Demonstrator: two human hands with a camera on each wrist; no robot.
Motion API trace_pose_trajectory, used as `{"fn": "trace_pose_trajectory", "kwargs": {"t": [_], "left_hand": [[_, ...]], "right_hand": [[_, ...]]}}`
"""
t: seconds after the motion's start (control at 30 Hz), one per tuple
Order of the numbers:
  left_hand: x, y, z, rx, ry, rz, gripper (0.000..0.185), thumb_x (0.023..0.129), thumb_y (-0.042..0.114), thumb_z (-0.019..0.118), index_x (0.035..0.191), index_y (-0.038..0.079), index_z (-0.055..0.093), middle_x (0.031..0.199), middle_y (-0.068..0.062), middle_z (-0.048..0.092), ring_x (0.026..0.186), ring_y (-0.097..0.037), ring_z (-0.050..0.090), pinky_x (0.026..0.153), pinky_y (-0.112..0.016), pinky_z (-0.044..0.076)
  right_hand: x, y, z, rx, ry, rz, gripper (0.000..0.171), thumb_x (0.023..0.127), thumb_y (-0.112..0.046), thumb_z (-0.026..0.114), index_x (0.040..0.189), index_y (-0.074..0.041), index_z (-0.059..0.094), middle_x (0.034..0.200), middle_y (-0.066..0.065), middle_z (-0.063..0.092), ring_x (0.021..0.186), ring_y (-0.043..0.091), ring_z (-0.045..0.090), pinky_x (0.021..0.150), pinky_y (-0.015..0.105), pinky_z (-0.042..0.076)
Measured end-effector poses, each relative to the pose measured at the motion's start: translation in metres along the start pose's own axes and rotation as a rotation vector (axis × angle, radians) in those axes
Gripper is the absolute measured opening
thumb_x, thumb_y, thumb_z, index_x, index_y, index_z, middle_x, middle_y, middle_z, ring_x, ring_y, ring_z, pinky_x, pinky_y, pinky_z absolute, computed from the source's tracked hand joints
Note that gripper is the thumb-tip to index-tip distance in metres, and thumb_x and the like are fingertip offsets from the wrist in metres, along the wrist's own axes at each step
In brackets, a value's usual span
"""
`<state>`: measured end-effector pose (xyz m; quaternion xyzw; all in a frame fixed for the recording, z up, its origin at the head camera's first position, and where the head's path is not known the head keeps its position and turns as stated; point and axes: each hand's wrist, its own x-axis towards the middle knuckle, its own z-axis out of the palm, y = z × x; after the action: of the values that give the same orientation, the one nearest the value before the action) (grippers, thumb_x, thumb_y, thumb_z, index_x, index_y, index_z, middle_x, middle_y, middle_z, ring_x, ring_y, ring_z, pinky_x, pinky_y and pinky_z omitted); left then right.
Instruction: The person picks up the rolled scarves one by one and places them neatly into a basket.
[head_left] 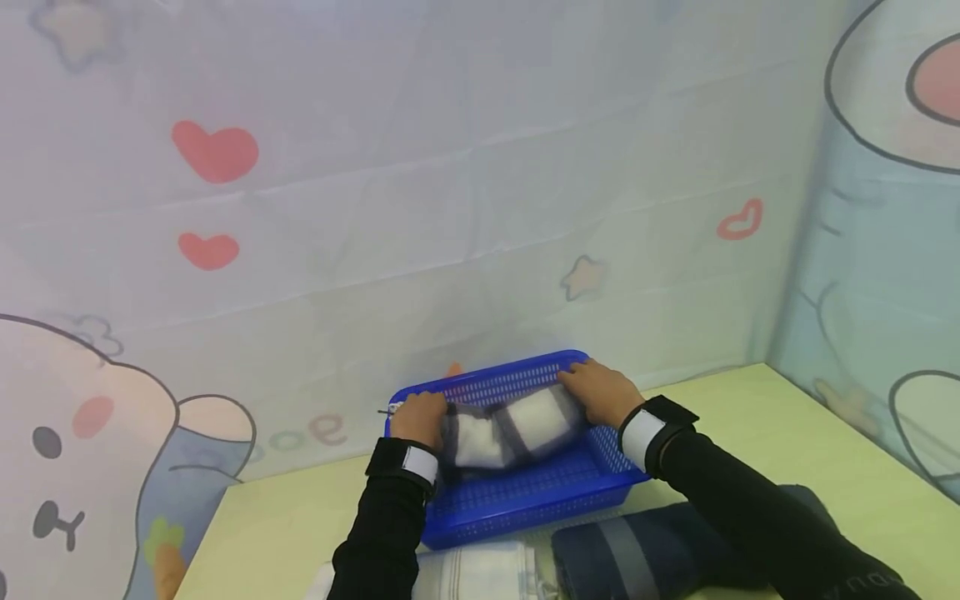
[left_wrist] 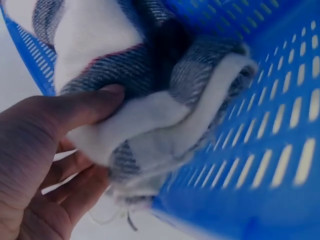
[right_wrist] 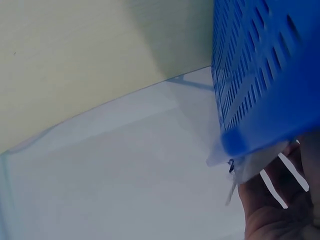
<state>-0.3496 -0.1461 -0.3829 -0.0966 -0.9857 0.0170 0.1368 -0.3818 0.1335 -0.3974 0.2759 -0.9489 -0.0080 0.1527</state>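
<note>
A rolled towel (head_left: 510, 429), white with grey stripes, lies lengthwise inside the blue basket (head_left: 525, 500), along its far half. The basket is a shallow plastic one with slotted walls, and it stands on the pale yellow table (head_left: 285, 525) close to the cloth backdrop (head_left: 450, 183).

The left hand (head_left: 418, 419) holds the left end of the towel. In the left wrist view the thumb (left_wrist: 80, 107) presses on the folded white and grey layers (left_wrist: 150, 120) while the other fingers curl beneath them, so this end is pinched, right at the basket's corner (left_wrist: 240, 165). The right hand (head_left: 600, 392) lies over the right end of the towel, at the far right corner of the basket, its fingers bent down over the cloth and the rim. In the right wrist view only part of that hand (right_wrist: 272, 210) shows below the basket's outer wall (right_wrist: 260, 80); whether it truly grips the towel I cannot tell.

Both arms wear black sleeves (head_left: 735, 517) with white and black wrist straps (head_left: 645, 433).

On the table nearer the person, just in front of the basket, lie two more folded towels: a white one (head_left: 472, 575) to the left and a dark blue one (head_left: 645, 550) with a paler stripe to the right, partly under the right forearm. The backdrop is printed with red hearts (head_left: 216, 152) and cartoon figures.
</note>
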Motion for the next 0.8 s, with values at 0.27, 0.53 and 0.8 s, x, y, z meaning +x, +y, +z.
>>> {"fn": "trace_pose_trajectory", "kwargs": {"t": [0.27,0.53,0.8], "left_hand": [[0.0,0.007,-0.011,-0.006,-0.132,0.007,0.027,0.063,0.004,0.089,0.085,0.005,0.074,0.096,-0.014,0.075,0.088,-0.031,0.071,0.077,-0.045,0.059],[-0.003,0.01,-0.02,-0.066,-0.2,-0.041,0.007,0.079,0.005,0.076,0.079,0.005,0.068,0.094,-0.014,0.073,0.08,-0.029,0.069,0.069,-0.048,0.057],[0.002,-0.003,-0.017,-0.18,-0.303,0.028,0.034,0.087,0.004,0.061,0.058,0.011,0.046,0.065,-0.003,0.05,0.058,-0.016,0.043,0.054,-0.03,0.035]], "right_hand": [[-0.004,-0.001,-0.007,0.001,-0.039,0.028,0.025,0.071,0.006,0.081,0.088,-0.007,0.066,0.09,0.012,0.071,0.082,0.029,0.069,0.071,0.043,0.059],[-0.005,-0.006,-0.016,0.051,-0.181,0.119,0.014,0.078,-0.008,0.079,0.087,-0.005,0.068,0.088,0.01,0.07,0.078,0.022,0.065,0.069,0.041,0.057],[-0.007,-0.003,-0.015,0.106,-0.187,0.127,0.026,0.094,-0.025,0.062,0.079,-0.005,0.062,0.083,0.009,0.065,0.073,0.021,0.06,0.068,0.042,0.054]]}}
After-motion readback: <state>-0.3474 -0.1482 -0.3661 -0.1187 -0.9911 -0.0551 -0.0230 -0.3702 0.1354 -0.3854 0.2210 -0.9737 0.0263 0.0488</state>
